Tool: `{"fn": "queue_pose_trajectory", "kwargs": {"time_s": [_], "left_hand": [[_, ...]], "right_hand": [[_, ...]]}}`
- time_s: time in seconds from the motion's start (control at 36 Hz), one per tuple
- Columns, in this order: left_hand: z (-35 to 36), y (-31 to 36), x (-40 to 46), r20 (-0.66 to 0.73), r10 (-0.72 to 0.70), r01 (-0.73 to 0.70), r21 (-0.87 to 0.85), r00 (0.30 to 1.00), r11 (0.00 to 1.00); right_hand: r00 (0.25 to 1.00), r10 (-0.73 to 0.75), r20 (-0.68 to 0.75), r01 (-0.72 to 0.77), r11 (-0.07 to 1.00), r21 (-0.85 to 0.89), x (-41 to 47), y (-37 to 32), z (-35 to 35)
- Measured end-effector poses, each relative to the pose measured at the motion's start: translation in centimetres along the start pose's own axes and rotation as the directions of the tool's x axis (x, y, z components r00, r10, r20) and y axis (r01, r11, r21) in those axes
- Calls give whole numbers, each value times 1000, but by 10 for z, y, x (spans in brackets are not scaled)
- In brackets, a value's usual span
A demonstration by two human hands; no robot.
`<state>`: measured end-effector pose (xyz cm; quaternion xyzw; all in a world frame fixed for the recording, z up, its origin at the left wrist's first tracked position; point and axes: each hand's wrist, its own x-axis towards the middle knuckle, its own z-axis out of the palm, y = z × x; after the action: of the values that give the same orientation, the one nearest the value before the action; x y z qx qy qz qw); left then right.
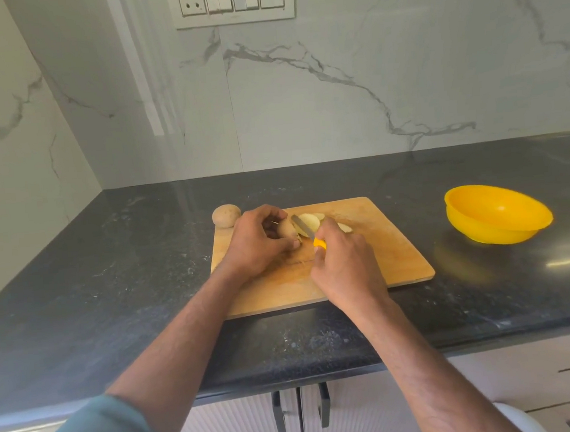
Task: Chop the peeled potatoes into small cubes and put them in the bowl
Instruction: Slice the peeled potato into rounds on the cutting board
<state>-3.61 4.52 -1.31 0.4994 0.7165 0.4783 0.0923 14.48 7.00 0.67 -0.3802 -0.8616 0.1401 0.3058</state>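
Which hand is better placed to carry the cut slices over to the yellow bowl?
Probably the right hand: the bowl sits on its side, past the cutting board, and the slices lie nearer it. It grips the knife, though. The left hand holds the potato piece.

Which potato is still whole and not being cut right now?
The whole potato lying on the dark counter at the cutting board's far left corner. The other potato is on the board, held by the left hand and partly sliced.
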Motion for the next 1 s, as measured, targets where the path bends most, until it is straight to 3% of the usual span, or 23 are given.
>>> {"fn": "queue_pose_trajectory", "kwargs": {"time_s": [0.44,0.81,1.0], "left_hand": [[0,3,2,-48,-5,8,74,999,997],[-2,4,-2,-19,-48,47,-23,999,999],[-3,1,-1,-32,-45,43,-57,998,997]], "right_hand": [[998,-36,60,42,995,-95,-3,-2,0],[999,28,-17,-29,999,-19,3,6,0],[997,-43,-63,48,995,82,7,6,6]]}}
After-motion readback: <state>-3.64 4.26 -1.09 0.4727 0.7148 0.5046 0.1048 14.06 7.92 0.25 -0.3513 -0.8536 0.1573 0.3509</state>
